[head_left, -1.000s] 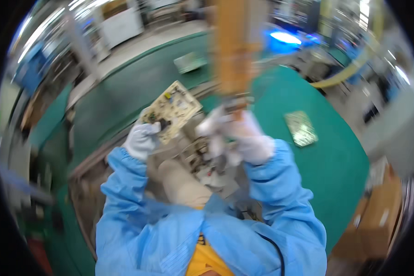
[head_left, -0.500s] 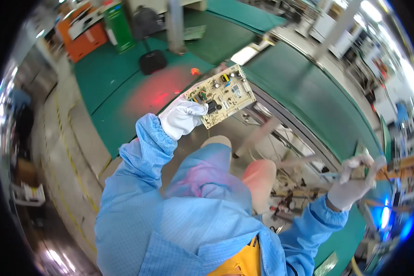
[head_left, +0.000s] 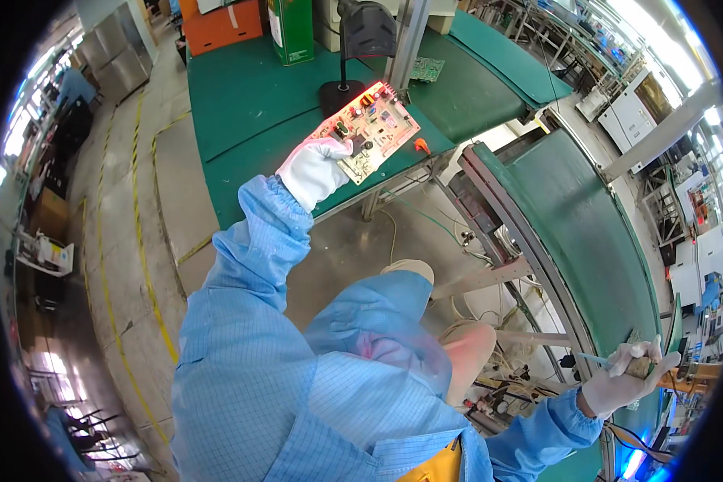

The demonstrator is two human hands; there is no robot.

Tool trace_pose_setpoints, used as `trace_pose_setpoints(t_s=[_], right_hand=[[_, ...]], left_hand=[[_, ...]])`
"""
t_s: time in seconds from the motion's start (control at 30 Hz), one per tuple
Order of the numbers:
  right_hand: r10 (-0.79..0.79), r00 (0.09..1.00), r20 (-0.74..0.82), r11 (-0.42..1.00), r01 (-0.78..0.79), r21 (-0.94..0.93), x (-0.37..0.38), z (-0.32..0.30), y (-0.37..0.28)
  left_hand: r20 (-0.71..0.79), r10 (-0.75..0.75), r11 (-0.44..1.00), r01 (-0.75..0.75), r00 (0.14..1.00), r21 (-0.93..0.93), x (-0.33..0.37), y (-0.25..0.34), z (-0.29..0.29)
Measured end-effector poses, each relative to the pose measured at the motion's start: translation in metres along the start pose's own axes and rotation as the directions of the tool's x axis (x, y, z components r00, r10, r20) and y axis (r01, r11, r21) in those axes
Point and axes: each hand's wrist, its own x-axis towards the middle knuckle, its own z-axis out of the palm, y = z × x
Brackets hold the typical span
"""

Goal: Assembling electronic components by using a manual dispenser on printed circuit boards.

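In my white-gloved left hand (head_left: 313, 170) is a populated circuit board (head_left: 377, 128), gripped at its near left end with the thumb on top. The board is tilted above the green bench, component side up, and red light falls on its far part. Far to the right, beside the curved green conveyor, my gloved right hand (head_left: 618, 386) is partly curled around a thin light-blue stick (head_left: 593, 358). The stick's tip points left; its kind is unclear. A small greenish-brown piece (head_left: 640, 367) shows between the fingers, and I cannot tell whether it is held.
A black lamp-like stand (head_left: 367, 36), a green can (head_left: 292, 32) and an orange box (head_left: 221, 30) stand on the green-topped bench (head_left: 241, 173). Another circuit board (head_left: 426, 70) lies farther back. The conveyor (head_left: 574, 217) curves down the right side, with cables (head_left: 474, 309) beneath.
The view has swung, so the bench sits farther right. The left hand's board is now over the bench, with red light on it instead of the bench top. The right hand appears lower.
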Motion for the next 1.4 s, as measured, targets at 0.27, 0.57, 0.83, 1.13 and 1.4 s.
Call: trace_pose_setpoints(t_s=[0.27,0.57,0.83,1.13,1.4], right_hand=[[-0.016,1.0,-0.012,1.0,0.016,-0.017,-0.006,-0.004,-0.004],[-0.088,0.988,-0.124,0.989,0.072,-0.129,-0.01,-0.005,-0.005],[-0.235,0.968,-0.088,0.951,0.21,-0.227,-0.015,-0.008,-0.008],[-0.144,0.979,-0.144,0.982,0.123,-0.146,-0.016,-0.011,-0.008],[-0.089,0.986,-0.143,0.994,0.081,-0.067,-0.012,0.005,-0.006]], left_hand=[[0.094,0.048,0.999,-0.048,0.994,-0.003,0.011,0.002,0.001],[-0.02,0.186,0.978,-0.187,0.982,-0.093,0.031,0.028,0.006],[-0.132,0.347,0.934,-0.354,0.929,-0.037,0.026,0.005,0.035],[0.393,-0.258,0.95,0.306,0.883,-0.064,0.005,-0.106,0.101],[0.411,-0.643,0.742,0.659,0.646,0.124,-0.016,-0.231,0.131]])
